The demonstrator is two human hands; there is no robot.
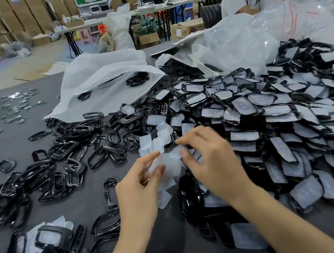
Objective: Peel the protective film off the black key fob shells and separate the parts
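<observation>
Big heap of film-covered black key fob shells (265, 114) at three o'clock, stripped glossy black frames (71, 159) at nine. Dead centre, left hand (139, 184) pinches a cloudy translucent film piece (167, 168); right hand (210, 159) curls at its edge, grip too blurred to tell. Best peel low, from one corner. Any shell beneath is hidden.
</observation>
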